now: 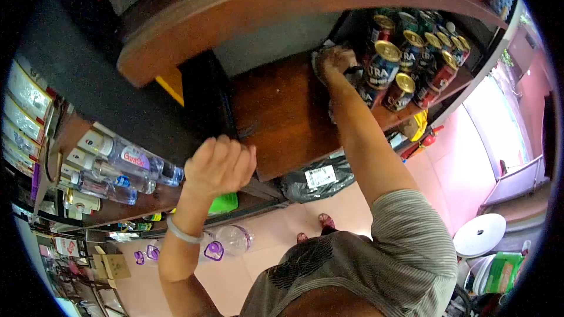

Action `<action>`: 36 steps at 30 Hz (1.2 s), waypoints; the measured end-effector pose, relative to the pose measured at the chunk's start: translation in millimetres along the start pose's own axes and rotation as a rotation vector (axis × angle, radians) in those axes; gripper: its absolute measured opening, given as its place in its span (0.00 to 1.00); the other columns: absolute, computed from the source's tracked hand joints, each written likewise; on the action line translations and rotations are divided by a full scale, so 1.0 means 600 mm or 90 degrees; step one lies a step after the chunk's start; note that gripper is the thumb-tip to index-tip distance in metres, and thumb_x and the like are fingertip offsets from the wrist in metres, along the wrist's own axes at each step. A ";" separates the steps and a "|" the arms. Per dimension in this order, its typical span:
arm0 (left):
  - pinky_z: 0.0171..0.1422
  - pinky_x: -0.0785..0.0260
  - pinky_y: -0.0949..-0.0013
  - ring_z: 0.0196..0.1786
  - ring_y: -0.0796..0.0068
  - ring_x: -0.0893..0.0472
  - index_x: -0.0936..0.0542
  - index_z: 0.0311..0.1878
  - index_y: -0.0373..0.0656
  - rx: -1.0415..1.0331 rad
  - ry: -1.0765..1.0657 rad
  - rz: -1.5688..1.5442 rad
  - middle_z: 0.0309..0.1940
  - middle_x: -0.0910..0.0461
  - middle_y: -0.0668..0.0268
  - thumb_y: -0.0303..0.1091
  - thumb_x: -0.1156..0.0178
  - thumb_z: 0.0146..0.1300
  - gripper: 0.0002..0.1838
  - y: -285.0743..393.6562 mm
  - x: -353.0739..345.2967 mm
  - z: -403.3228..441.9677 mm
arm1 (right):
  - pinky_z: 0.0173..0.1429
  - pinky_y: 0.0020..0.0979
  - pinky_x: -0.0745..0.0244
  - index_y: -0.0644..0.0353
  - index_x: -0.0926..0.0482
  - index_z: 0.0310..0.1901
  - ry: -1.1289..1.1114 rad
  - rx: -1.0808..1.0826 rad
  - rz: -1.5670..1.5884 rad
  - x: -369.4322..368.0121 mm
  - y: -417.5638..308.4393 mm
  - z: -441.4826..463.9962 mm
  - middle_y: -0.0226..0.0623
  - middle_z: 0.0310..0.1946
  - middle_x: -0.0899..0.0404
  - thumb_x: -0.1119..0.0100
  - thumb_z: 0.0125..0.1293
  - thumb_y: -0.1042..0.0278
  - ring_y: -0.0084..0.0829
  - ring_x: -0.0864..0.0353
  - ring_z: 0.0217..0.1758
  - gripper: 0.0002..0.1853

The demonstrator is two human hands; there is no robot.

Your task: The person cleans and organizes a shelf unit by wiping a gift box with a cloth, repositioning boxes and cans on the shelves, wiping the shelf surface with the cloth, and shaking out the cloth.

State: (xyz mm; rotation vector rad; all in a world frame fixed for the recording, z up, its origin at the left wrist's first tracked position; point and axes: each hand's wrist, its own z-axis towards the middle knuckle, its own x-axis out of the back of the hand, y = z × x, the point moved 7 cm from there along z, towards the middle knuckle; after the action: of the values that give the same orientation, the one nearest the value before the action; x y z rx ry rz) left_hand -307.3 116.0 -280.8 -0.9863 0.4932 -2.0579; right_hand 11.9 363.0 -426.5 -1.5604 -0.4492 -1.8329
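My right hand (338,61) reaches deep onto the brown wooden shelf (282,117), its fingers pressed on a greyish cloth (322,66) near the back. Just right of it stand several drink cans (385,61) with gold tops, some stacked on others. My left hand (220,166) is raised in front of the shelf's left end, fingers curled into a fist, with nothing visible in it. A pale band circles the left wrist.
Plastic water bottles (132,155) lie on a shelf at the left. Below the wooden shelf is a black wrapped package (320,179) with a white label. A thick wooden ledge (235,9) curves overhead. Large clear bottles (235,239) stand on the floor.
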 end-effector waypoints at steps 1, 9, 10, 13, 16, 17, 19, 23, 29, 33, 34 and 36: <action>0.43 0.37 0.66 0.30 0.69 0.26 0.31 0.17 0.46 0.004 -0.011 0.004 0.19 0.29 0.65 0.33 0.40 0.49 0.10 0.000 -0.001 0.002 | 0.47 0.49 0.34 0.64 0.27 0.51 0.024 -0.152 -0.002 -0.065 0.011 0.056 0.51 0.49 0.28 0.57 0.63 0.44 0.46 0.29 0.48 0.29; 0.42 0.41 0.72 0.28 0.75 0.27 0.29 0.18 0.50 -0.009 -0.032 0.051 0.18 0.30 0.71 0.38 0.41 0.50 0.10 -0.001 -0.001 0.002 | 0.62 0.53 0.47 0.60 0.35 0.61 0.138 -0.059 0.102 -0.067 -0.006 0.142 0.46 0.61 0.37 0.53 0.63 0.47 0.47 0.38 0.62 0.30; 0.42 0.41 0.72 0.28 0.75 0.27 0.30 0.18 0.50 -0.012 -0.041 0.053 0.18 0.31 0.72 0.38 0.41 0.50 0.10 -0.001 -0.001 0.001 | 0.61 0.54 0.46 0.59 0.36 0.61 0.175 -0.059 0.106 -0.064 -0.003 0.141 0.47 0.61 0.36 0.53 0.62 0.47 0.48 0.38 0.62 0.31; 0.42 0.40 0.71 0.28 0.75 0.28 0.30 0.18 0.50 -0.010 -0.051 0.053 0.18 0.31 0.72 0.38 0.42 0.51 0.11 0.000 -0.004 0.001 | 0.61 0.53 0.46 0.59 0.37 0.62 0.227 -0.057 0.104 -0.053 0.006 0.138 0.47 0.61 0.38 0.53 0.62 0.47 0.49 0.39 0.62 0.32; 0.40 0.40 0.71 0.28 0.74 0.28 0.30 0.19 0.49 -0.013 -0.039 0.036 0.18 0.31 0.71 0.37 0.41 0.50 0.10 0.000 0.003 0.005 | 0.61 0.53 0.45 0.58 0.38 0.63 0.198 -0.041 0.067 -0.051 0.008 0.138 0.47 0.62 0.39 0.52 0.62 0.46 0.49 0.40 0.63 0.32; 0.39 0.41 0.71 0.28 0.73 0.28 0.29 0.19 0.49 -0.019 -0.021 0.028 0.18 0.31 0.70 0.36 0.41 0.48 0.09 0.000 0.001 0.003 | 0.62 0.52 0.45 0.58 0.39 0.64 0.179 -0.034 0.047 -0.048 0.010 0.135 0.47 0.63 0.40 0.52 0.62 0.46 0.49 0.40 0.63 0.33; 0.37 0.41 0.70 0.28 0.72 0.28 0.29 0.19 0.47 -0.023 -0.002 0.018 0.18 0.31 0.69 0.36 0.40 0.47 0.09 -0.002 -0.001 0.000 | 0.62 0.52 0.44 0.57 0.40 0.64 0.124 -0.001 -0.018 -0.049 0.018 0.121 0.47 0.64 0.41 0.52 0.62 0.45 0.50 0.41 0.64 0.33; 0.40 0.38 0.69 0.29 0.70 0.28 0.31 0.18 0.47 -0.024 0.012 0.013 0.18 0.31 0.67 0.36 0.41 0.50 0.11 -0.001 -0.003 0.001 | 0.63 0.51 0.44 0.56 0.41 0.65 0.032 0.141 -0.159 -0.052 -0.021 0.026 0.47 0.65 0.43 0.51 0.62 0.44 0.50 0.42 0.65 0.35; 0.48 0.40 0.67 0.31 0.70 0.29 0.33 0.16 0.49 -0.007 0.008 0.006 0.18 0.34 0.67 0.35 0.43 0.52 0.13 -0.001 0.000 0.004 | 0.66 0.60 0.57 0.52 0.37 0.64 -0.166 0.436 -0.015 0.027 -0.173 -0.214 0.40 0.67 0.44 0.59 0.64 0.44 0.45 0.54 0.72 0.30; 0.49 0.40 0.67 0.31 0.70 0.30 0.34 0.16 0.48 -0.008 0.045 -0.006 0.18 0.37 0.68 0.35 0.43 0.51 0.13 -0.001 0.006 0.005 | 0.64 0.64 0.54 0.43 0.36 0.63 -0.171 0.609 0.041 0.043 -0.159 -0.322 0.31 0.66 0.41 0.56 0.61 0.43 0.45 0.49 0.70 0.30; 0.50 0.40 0.68 0.31 0.70 0.30 0.34 0.16 0.48 -0.012 0.059 -0.014 0.18 0.37 0.67 0.35 0.43 0.51 0.13 0.000 0.010 0.007 | 0.62 0.63 0.50 0.39 0.38 0.64 -0.134 0.660 0.020 0.050 -0.142 -0.343 0.29 0.66 0.42 0.56 0.60 0.39 0.44 0.47 0.69 0.30; 0.50 0.41 0.67 0.31 0.69 0.30 0.33 0.16 0.48 -0.014 0.063 -0.020 0.18 0.36 0.67 0.34 0.42 0.50 0.12 0.000 0.014 0.007 | 0.60 0.61 0.47 0.39 0.37 0.63 -0.144 0.690 0.068 0.080 -0.094 -0.394 0.31 0.64 0.39 0.58 0.60 0.35 0.44 0.45 0.67 0.32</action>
State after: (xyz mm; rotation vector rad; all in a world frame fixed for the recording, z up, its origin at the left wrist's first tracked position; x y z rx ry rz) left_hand -307.5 109.3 -274.4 -0.9145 0.5561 -2.1409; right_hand -201.3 236.3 -423.4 -0.9652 -1.1871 -0.9856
